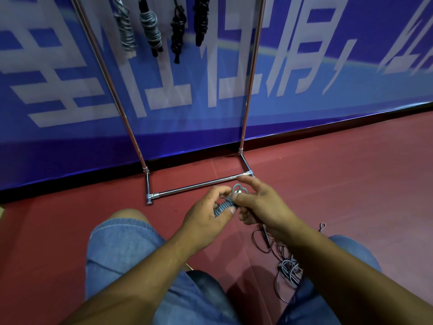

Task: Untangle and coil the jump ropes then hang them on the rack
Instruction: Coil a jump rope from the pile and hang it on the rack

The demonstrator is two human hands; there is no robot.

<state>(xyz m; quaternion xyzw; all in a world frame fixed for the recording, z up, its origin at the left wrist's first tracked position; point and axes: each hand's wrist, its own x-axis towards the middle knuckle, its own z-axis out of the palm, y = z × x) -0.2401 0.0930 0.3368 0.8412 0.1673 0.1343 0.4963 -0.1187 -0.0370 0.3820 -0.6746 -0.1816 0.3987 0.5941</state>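
A grey-blue coiled jump rope [225,205] sits between both hands, with a small loop sticking up at its far end. My left hand [206,214] grips the coil's body, thumb across it. My right hand [260,207] pinches the loop end, index finger stretched out. A tangle of dark and grey ropes [284,261] lies on the red floor under my right forearm. A chrome rack [199,186] stands ahead against the wall. Several coiled ropes [150,26] hang from its top, which is out of frame.
A blue banner with large white characters [293,66] covers the wall behind the rack. My knees in denim shorts [121,242] frame the bottom of the view. A small loose rope end [322,226] lies on the floor to the right.
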